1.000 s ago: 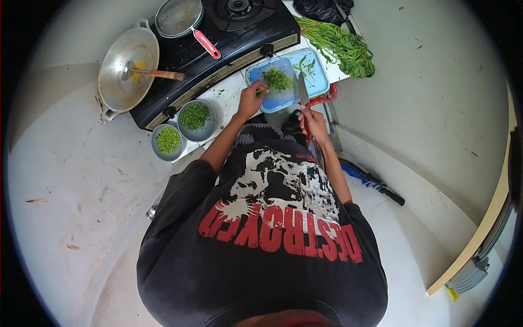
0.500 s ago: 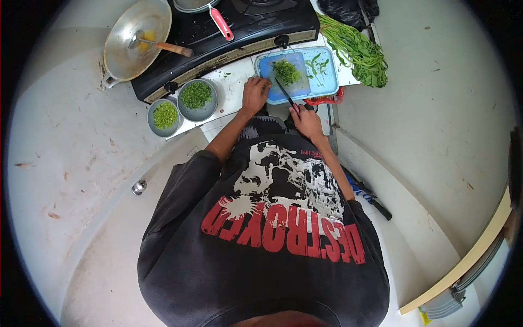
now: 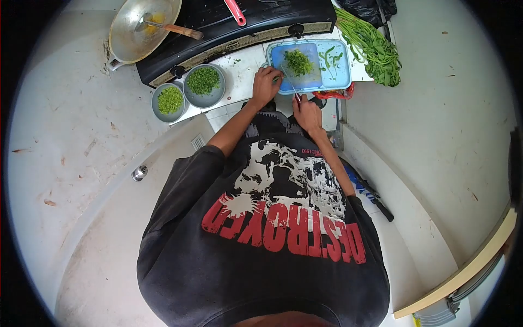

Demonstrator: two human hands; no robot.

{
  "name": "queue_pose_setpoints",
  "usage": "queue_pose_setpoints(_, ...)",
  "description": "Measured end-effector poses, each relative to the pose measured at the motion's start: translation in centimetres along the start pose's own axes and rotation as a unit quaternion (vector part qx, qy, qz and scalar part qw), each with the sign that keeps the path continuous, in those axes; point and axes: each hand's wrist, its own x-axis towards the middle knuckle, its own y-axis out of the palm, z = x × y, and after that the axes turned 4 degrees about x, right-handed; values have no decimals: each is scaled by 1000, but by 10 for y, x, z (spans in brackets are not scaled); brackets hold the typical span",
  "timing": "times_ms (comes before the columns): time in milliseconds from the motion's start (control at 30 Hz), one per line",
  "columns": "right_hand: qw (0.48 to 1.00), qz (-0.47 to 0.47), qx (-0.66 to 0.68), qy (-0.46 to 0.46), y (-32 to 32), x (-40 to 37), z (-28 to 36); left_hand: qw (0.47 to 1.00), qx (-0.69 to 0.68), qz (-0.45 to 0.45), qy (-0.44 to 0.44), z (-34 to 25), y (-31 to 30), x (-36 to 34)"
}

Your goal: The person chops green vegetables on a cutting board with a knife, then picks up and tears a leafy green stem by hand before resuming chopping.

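Observation:
My right hand (image 3: pixel 308 114) is closed round the handle of a knife (image 3: pixel 291 84), whose blade points up and left over a blue cutting board (image 3: pixel 312 80). Beside the blade, at the board's left edge, my left hand (image 3: pixel 267 85) has its fingers bent together; a bit of green shows at the fingertips, too small to name. Chopped greens (image 3: pixel 298 63) lie in a pile on the board just beyond the blade. The board rests in a light blue tray (image 3: pixel 344 76), with loose green pieces (image 3: pixel 328 58) on its right side.
Two grey bowls of chopped greens (image 3: pixel 204 80) (image 3: pixel 170 101) stand at the left. Behind is a black stove (image 3: pixel 261 34) with a wok (image 3: pixel 128 41) and a red-handled pan (image 3: pixel 235 12). Leafy stalks (image 3: pixel 376 52) and a black bag (image 3: pixel 368 10) are at the right.
The view has shifted, so the counter things appear further right. The knife blade has tilted and now sits nearer my left fingertips, at the board's left side.

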Motion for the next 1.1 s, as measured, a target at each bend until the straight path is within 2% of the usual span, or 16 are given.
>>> queue_pose_setpoints(300,999,-44,-3,-5,11,3,9,1000,-12,-12,11,-1,0,-1)
queue_pose_setpoints(567,999,-47,-18,0,23,19,11,999,-13,7,31,10,5,0)
queue_pose_setpoints(767,999,-28,-22,-13,23,9,0,1000,-17,-12,-3,-3,-2,0)
queue_pose_setpoints(867,1000,-15,-22,1,20,-2,-9,996,-51,-5,-73,-5,0,2)
queue_pose_setpoints(1100,999,-39,21,1,18,-16,-22,999,0,4,-32,-4,-2,0)
